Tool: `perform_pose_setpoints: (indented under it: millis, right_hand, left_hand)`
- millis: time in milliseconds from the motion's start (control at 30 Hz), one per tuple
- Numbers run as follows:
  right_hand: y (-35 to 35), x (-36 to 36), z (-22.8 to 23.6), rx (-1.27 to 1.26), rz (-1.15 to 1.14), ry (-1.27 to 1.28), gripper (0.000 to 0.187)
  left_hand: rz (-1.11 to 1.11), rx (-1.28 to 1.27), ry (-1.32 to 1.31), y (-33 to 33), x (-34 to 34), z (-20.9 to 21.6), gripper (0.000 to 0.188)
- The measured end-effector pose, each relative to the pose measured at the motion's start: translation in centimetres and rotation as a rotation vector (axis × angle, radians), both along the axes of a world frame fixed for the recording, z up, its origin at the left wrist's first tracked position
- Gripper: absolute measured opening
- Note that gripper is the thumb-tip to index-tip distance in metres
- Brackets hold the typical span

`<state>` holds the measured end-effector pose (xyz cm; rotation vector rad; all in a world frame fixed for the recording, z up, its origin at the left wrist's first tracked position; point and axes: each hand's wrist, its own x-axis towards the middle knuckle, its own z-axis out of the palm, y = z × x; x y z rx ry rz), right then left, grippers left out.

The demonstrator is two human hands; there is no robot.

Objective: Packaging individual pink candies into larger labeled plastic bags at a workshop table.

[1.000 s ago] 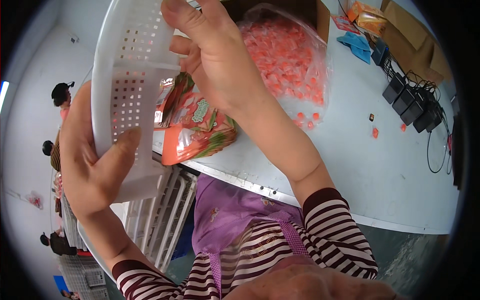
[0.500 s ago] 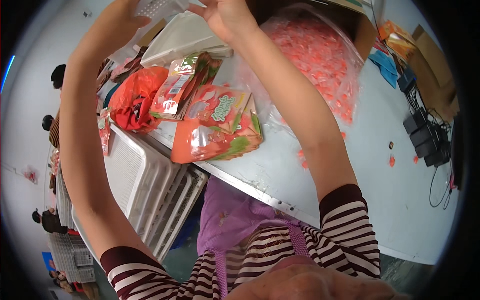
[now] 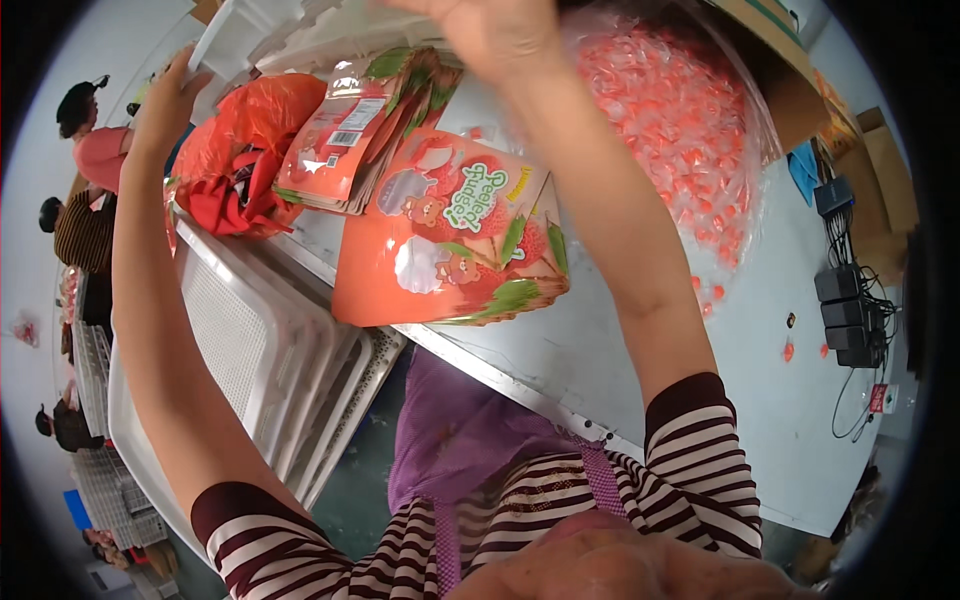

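My left hand (image 3: pixel 178 88) is closed on the edge of a white plastic tray (image 3: pixel 228 45) at the upper left. My right hand (image 3: pixel 505 38) is at the top edge of the view, blurred, with fingers stretched leftward and partly cut off; nothing shows in it. Below it lies a stack of orange-red printed pouches (image 3: pixel 440 235) with green leaf pictures. A second pouch stack (image 3: pixel 345 135) shows its back side. Beside that sits a crumpled red plastic bag (image 3: pixel 262 120). Right of my right forearm is a large clear bag (image 3: pixel 665 120) of red-pink wrapped pieces.
White perforated trays (image 3: pixel 225 310) are stacked left of the table (image 3: pixel 770 430). At the right are black power adapters (image 3: pixel 850 315) with cables, a blue cloth (image 3: pixel 802 170) and a cardboard box (image 3: pixel 765 35). Loose wrapped pieces (image 3: pixel 788 351) lie on the table. People are in the left background.
My left hand has moved left and down with the white tray. My right hand has come away from it and shifted right. The whole view has shifted slightly.
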<state>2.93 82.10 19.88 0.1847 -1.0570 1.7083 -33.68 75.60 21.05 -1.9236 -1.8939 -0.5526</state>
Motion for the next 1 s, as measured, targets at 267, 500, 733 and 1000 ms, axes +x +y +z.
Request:
perform_pose_setpoints:
  millis: [267, 500, 733, 1000]
  right_hand:
    - [5.4, -5.3, 2.7, -0.128, -0.176, -0.341, 0.075]
    - [9.4, -12.6, 2.8, 0.295, -0.895, -0.522, 0.069]
    - [10.8, -9.9, 2.2, -0.045, -0.596, -1.161, 0.053]
    - [11.9, -9.3, -9.6, 0.753, -0.343, -1.365, 0.046]
  left_hand:
    - [0.099, 0.008, 0.056, 5.3, -4.0, -4.2, 0.049]
    - [0.343, -0.028, -0.071, 4.2, -3.3, -5.8, 0.037]
    - [0.495, 0.192, 0.048, 7.2, -5.9, -3.0, 0.041]
    - [0.031, -0.034, -0.368, 13.9, 3.2, -8.2, 0.067]
